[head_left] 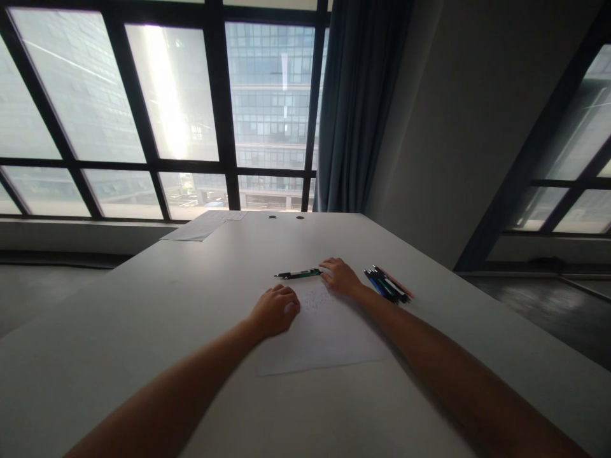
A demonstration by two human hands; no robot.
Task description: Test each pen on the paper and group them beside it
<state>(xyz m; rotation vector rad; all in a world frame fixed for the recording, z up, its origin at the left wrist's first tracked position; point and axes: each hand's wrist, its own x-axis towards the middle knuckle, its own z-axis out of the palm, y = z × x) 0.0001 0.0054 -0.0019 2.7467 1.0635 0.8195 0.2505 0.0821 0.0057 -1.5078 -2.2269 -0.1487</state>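
1. Left hand [275, 310]: resting palm-down on the left edge of the sheet of paper [321, 337], fingers curled loosely, grasping nothing.
2. Right hand [340, 276]: lies at the far edge of the paper, fingertips touching the near end of a pen [298, 274]. Fingers look flat rather than wrapped around it; can't tell for sure if it's pinched.
3. Pen: dark w/ green band, lying flat on the table [191, 305], just beyond the paper's top edge, pointing left.
4. Paper: white, faint scribbles approx. in its upper middle, between both hands.
5. Bunch of pens [387, 284]: just right of the right wrist, lying together on the table.
6. Far-left table corner: more papers [204, 226]. Behind: big windows [167, 108], blue curtain [356, 108].
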